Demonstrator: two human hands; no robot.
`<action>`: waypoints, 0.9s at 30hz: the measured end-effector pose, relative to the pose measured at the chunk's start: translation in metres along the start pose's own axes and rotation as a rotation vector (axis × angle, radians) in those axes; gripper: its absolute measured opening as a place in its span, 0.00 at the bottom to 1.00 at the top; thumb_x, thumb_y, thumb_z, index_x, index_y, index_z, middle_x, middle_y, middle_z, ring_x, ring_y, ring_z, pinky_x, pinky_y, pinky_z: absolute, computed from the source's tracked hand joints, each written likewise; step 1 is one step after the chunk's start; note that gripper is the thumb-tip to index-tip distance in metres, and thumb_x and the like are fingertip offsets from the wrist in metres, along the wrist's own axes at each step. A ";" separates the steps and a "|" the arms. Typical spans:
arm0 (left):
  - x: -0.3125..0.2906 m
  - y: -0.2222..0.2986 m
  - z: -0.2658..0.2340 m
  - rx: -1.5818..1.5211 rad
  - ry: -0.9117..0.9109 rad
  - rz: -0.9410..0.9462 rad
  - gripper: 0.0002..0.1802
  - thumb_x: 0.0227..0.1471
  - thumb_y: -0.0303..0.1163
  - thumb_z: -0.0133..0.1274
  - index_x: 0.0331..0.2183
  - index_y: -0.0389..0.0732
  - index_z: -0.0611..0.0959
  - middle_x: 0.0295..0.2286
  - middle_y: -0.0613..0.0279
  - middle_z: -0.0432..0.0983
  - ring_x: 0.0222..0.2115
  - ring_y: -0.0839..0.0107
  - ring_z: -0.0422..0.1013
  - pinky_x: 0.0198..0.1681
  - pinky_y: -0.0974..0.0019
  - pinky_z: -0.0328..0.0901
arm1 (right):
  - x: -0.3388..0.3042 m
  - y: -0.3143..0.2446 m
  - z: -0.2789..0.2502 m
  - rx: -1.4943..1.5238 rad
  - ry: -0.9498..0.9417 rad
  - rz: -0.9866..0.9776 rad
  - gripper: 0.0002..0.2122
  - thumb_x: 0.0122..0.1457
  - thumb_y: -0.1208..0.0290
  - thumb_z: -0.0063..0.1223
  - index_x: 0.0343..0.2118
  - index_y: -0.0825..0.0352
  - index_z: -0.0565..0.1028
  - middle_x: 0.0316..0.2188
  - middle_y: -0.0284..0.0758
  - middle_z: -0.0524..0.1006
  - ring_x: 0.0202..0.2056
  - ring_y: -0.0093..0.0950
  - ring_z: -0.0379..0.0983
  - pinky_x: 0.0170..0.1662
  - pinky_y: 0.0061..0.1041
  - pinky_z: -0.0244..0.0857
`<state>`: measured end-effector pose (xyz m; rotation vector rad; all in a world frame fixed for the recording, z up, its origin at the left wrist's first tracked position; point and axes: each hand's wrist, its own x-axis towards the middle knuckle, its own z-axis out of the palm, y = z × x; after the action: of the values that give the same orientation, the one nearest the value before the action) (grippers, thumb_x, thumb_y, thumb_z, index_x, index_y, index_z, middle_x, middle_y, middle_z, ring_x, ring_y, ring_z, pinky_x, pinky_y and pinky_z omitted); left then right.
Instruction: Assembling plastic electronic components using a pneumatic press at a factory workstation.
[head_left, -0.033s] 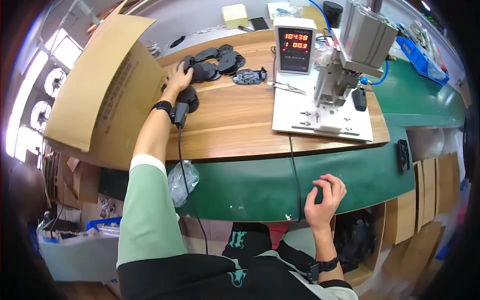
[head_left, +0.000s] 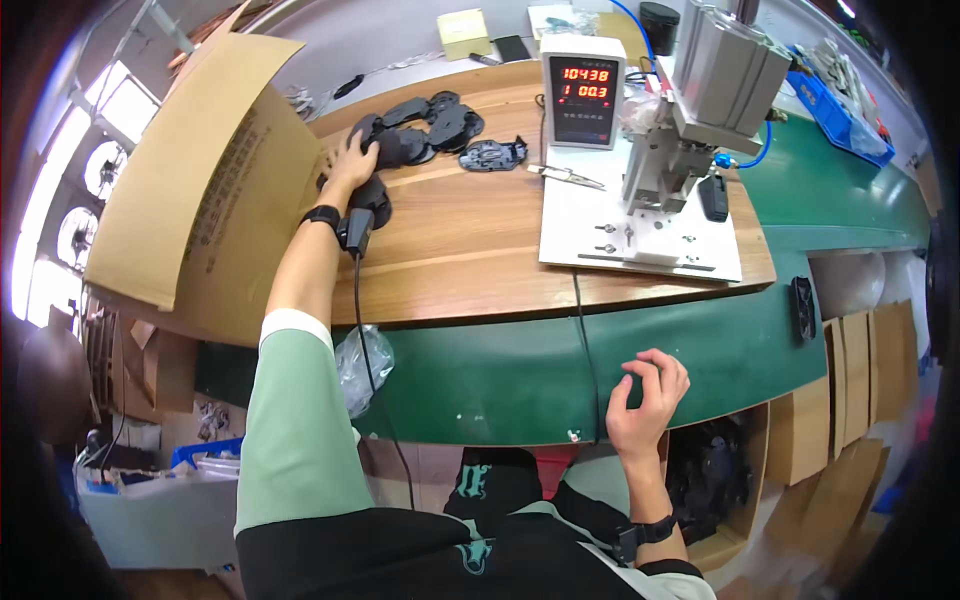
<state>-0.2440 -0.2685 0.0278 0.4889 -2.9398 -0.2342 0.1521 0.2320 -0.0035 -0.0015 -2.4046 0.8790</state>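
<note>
Reaching out to the far left, my left hand (head_left: pixel 352 163) lies over a pile of black plastic parts (head_left: pixel 392 146), its fingers spread and touching them. Its fingertips are partly lost against the dark pieces. More black parts (head_left: pixel 371 202) lie beside that wrist, near the cardboard box. A single black molded shell (head_left: pixel 493 154) sits apart, to the right of the pile. Over the green tabletop's front edge hovers my right hand (head_left: pixel 648 400), fingers loosely bent, thumb apart, nothing in it. Each wrist wears a black band; a cable runs from the left one.
A large open cardboard box (head_left: pixel 190 190) stands left of the pile. On the wooden board (head_left: pixel 450 255), a metal press (head_left: pixel 690 130) rises from a white base, beside a box with red digits (head_left: pixel 585 95) and tweezers (head_left: pixel 566 177). A clear plastic bag (head_left: pixel 362 370) hangs at the front edge.
The whole view has shifted very slightly, with the bench a few pixels further left. Both hands keep nearly the same pose and place.
</note>
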 end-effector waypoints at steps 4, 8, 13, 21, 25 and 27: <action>-0.011 0.004 0.014 0.001 -0.041 -0.093 0.39 0.64 0.63 0.38 0.72 0.63 0.60 0.73 0.51 0.47 0.72 0.41 0.43 0.71 0.31 0.38 | -0.002 0.002 0.003 -0.019 -0.007 -0.012 0.09 0.48 0.81 0.57 0.35 0.64 0.78 0.44 0.36 0.75 0.51 0.42 0.69 0.58 0.42 0.58; -0.044 0.011 0.011 0.024 -0.039 0.050 0.37 0.65 0.59 0.38 0.71 0.61 0.61 0.71 0.47 0.50 0.71 0.41 0.50 0.70 0.30 0.42 | -0.001 0.000 0.003 -0.029 0.017 -0.005 0.09 0.50 0.80 0.57 0.35 0.64 0.78 0.45 0.36 0.75 0.52 0.42 0.68 0.59 0.43 0.57; -0.098 0.013 0.005 0.021 -0.033 0.120 0.36 0.67 0.59 0.38 0.71 0.61 0.61 0.71 0.46 0.51 0.70 0.41 0.50 0.71 0.30 0.42 | -0.002 0.001 0.005 -0.036 -0.002 -0.025 0.08 0.52 0.79 0.57 0.36 0.64 0.78 0.47 0.36 0.74 0.54 0.42 0.67 0.59 0.44 0.57; -0.136 0.035 -0.007 0.018 0.022 0.278 0.35 0.68 0.58 0.40 0.69 0.54 0.64 0.69 0.42 0.51 0.72 0.42 0.43 0.71 0.27 0.32 | -0.001 0.003 0.000 -0.012 -0.012 0.031 0.09 0.53 0.79 0.57 0.37 0.63 0.78 0.49 0.36 0.74 0.55 0.42 0.66 0.60 0.44 0.55; -0.094 0.068 -0.030 -0.071 0.182 0.425 0.37 0.66 0.59 0.45 0.68 0.52 0.66 0.68 0.41 0.54 0.72 0.43 0.44 0.71 0.28 0.33 | -0.002 0.001 -0.001 -0.021 -0.027 0.026 0.09 0.53 0.79 0.57 0.37 0.63 0.79 0.49 0.36 0.74 0.55 0.42 0.66 0.60 0.44 0.55; -0.067 0.093 -0.033 -0.121 0.197 0.483 0.38 0.65 0.61 0.45 0.68 0.52 0.66 0.68 0.41 0.55 0.72 0.43 0.44 0.71 0.28 0.34 | -0.001 0.001 -0.001 -0.032 -0.035 0.015 0.09 0.52 0.78 0.58 0.37 0.64 0.79 0.49 0.36 0.74 0.55 0.42 0.66 0.60 0.44 0.56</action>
<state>-0.2048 -0.1635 0.0682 -0.2062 -2.7223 -0.2793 0.1531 0.2329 -0.0038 -0.0172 -2.4538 0.8542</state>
